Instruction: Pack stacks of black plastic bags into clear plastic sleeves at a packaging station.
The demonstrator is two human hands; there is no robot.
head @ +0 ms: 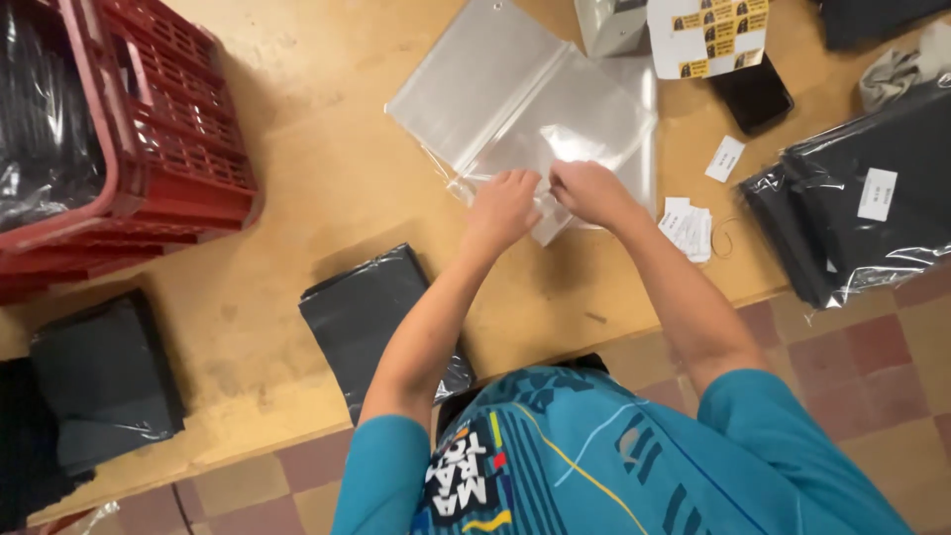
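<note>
Both hands, left hand and right hand, pinch their fingers shut on the see-through plastic bag lying on the light wooden surface.

Red crate, black packets, clear bags, tan table.
</note>
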